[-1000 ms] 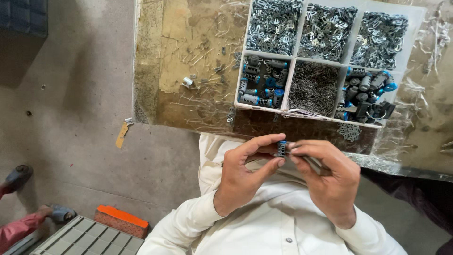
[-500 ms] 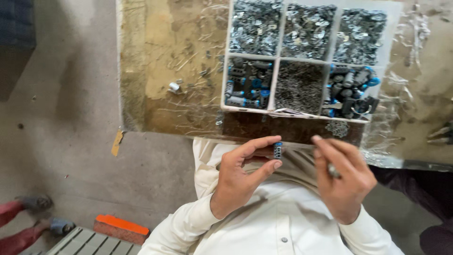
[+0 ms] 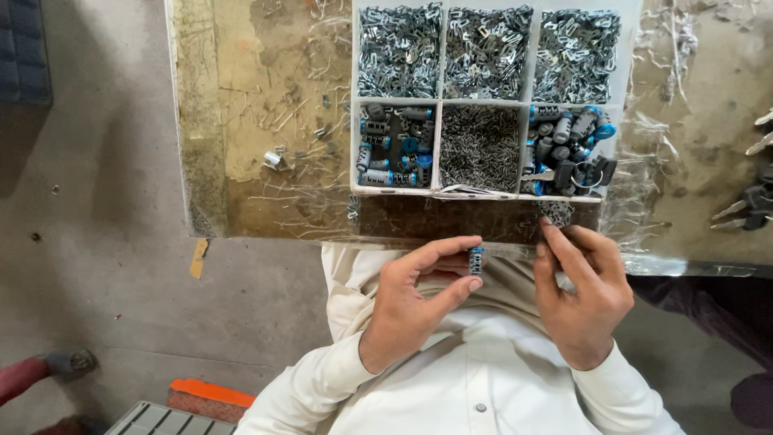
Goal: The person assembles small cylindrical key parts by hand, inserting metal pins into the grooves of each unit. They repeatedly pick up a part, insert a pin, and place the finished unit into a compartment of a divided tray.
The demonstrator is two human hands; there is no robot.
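Note:
My left hand (image 3: 411,302) pinches a small grey and blue lock cylinder (image 3: 476,260) upright between thumb and fingertips, just below the table's front edge. My right hand (image 3: 584,298) is a little to the right of it, apart from the cylinder. A thin metal piece (image 3: 568,283) is tucked in its palm. Its fingertips reach up to a small heap of tiny metal bits (image 3: 557,213) at the table edge, in front of the white compartment tray (image 3: 441,101).
The tray's top row holds bent metal clips (image 3: 398,48). The row below holds cylinders (image 3: 394,149), fine pins (image 3: 481,149) and more cylinders with a key ring (image 3: 576,149). A loose metal part (image 3: 272,159) lies on the worn table (image 3: 241,80); keys (image 3: 749,205) lie far right. Someone's foot (image 3: 68,362) is lower left.
My hands have come apart. The right hand left the cylinder and moved up and right to the table edge. The left hand kept the cylinder.

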